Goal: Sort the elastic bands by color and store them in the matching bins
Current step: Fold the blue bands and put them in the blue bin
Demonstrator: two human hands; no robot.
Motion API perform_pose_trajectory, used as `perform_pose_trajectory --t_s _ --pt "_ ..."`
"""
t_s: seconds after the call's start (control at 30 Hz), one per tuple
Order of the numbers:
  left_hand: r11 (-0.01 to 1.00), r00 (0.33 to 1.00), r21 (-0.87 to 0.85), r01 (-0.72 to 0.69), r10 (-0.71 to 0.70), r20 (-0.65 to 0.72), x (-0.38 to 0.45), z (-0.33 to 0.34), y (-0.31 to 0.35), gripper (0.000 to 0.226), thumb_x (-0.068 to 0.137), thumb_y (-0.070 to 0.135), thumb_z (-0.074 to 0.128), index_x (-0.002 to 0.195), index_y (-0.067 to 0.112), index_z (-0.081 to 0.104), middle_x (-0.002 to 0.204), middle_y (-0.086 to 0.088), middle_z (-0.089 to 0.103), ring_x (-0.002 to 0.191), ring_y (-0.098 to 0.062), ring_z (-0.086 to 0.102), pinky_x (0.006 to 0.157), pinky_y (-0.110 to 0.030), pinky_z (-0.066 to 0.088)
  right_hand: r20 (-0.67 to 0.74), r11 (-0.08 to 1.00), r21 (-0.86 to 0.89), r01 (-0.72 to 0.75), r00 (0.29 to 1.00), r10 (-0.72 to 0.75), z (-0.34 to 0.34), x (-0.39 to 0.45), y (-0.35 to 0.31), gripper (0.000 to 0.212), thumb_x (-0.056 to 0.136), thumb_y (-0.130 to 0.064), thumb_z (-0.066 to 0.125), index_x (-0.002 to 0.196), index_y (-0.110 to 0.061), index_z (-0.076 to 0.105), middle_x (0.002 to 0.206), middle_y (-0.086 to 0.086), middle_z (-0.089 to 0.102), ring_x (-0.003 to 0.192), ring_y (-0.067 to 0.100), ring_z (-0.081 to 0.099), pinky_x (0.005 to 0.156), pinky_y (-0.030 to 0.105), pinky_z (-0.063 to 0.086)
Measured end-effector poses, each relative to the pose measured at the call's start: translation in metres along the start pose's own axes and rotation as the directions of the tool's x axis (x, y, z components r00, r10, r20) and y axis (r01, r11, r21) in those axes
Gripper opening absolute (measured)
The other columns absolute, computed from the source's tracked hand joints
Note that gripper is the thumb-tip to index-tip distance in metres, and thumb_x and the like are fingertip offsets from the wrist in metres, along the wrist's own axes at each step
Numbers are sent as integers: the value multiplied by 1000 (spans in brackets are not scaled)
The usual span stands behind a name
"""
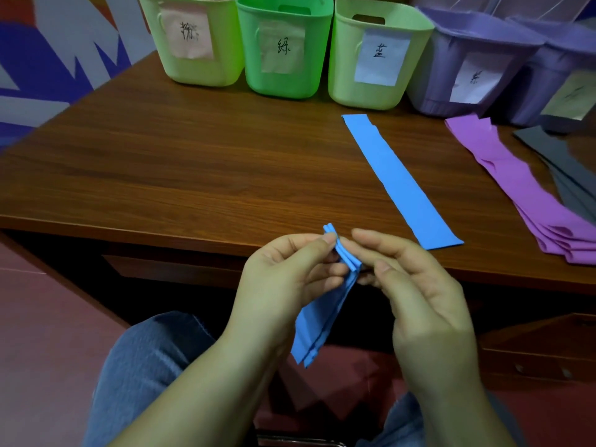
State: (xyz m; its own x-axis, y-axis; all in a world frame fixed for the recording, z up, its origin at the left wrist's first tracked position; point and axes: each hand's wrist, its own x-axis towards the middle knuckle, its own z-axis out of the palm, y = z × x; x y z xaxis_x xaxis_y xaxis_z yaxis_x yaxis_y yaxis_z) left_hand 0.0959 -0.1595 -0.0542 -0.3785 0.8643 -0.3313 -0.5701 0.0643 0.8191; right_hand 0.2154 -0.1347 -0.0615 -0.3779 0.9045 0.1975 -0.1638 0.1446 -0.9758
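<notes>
I pinch one folded blue band (325,314) between both hands just off the near edge of the wooden table (193,175), my left hand (283,279) nipping its bunched top with thumb and forefinger and my right hand (416,285) curling its fingers against the same top from the other side; the rest of it hangs down over my lap. On the table one flat blue band (400,179) lies alone; to its right sits a stack of purple bands (529,195), number unclear, and beside that some dark grey bands (561,162). Five bins stand along the far edge: one pale green bin (196,69), one bright green bin (283,82), a second pale green bin (371,91) and two purple bins (451,69), each with one paper label.
</notes>
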Motion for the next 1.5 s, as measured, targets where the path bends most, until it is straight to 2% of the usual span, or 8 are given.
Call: perform_pose_trajectory --t_s 0.27,0.4,0.53,0.67,0.97,1.27,1.4,1.5 --pt "999 1000 33 -24 23 14 -4 2 5 22 54 24 72 70 10 70 65 -6 70 55 -8 65 53 -16 53 97 994 -112 18 995 -8 -2 -1 -8 33 86 -15 43 112 -22 62 107 -16 70 108 0 62 85 10 46" --pt "998 999 46 40 -41 19 2 4 19 9 76 7 66 68 9 69 64 -8 70 54 -9 65 50 -15 52 127 994 -98 -55 990 67 -5 22 -29 26 86 -13 45 105 -21 61 94 -11 74 87 -1 67 72 7 45" --pt "963 993 247 103 -115 33 23 10 41 11 82 5 65 72 10 66 51 2 61 45 -4 56 44 -14 46 103 929 -365 -58 989 103 -17 101 -35 24 93 -2 50 88 -22 62 72 -4 73 62 4 62 63 15 46" --pt "869 968 457 189 -242 60 65 18 68 8 82 7 64 75 11 65 53 4 60 45 -4 56 42 -13 42 -39 734 -674 -82 996 75 -32 198 -8 17 86 -10 55 82 -25 61 85 0 69 82 20 65 69 29 48" --pt "703 930 684 196 -354 98 125 21 78 6 76 0 69 72 4 67 53 -3 60 42 -8 54 43 -17 47 9 259 -966 -15 996 92 -30 309 40 41 95 -8 44 134 -20 51 139 5 48 126 28 44 96 36 40" --pt "707 943 684 180 -323 85 124 20 78 4 77 0 69 76 2 66 50 -2 60 39 -6 54 42 -15 47 142 -146 -979 145 989 30 -22 325 30 30 96 -13 48 121 -18 64 122 13 57 116 32 47 93 37 38" --pt "706 942 684 184 -325 82 119 23 79 2 78 1 68 80 2 67 57 -4 62 41 -5 56 43 -14 47 197 -103 -975 195 980 -11 -32 305 12 23 93 -26 56 114 -23 66 111 9 62 116 27 44 97 36 31" --pt "707 951 689 162 -298 82 114 24 79 1 79 1 68 79 1 67 61 -6 61 44 -7 57 44 -14 48 209 161 -964 209 978 -17 -39 280 -5 20 87 -26 65 106 -19 66 101 4 63 104 23 53 89 35 41"
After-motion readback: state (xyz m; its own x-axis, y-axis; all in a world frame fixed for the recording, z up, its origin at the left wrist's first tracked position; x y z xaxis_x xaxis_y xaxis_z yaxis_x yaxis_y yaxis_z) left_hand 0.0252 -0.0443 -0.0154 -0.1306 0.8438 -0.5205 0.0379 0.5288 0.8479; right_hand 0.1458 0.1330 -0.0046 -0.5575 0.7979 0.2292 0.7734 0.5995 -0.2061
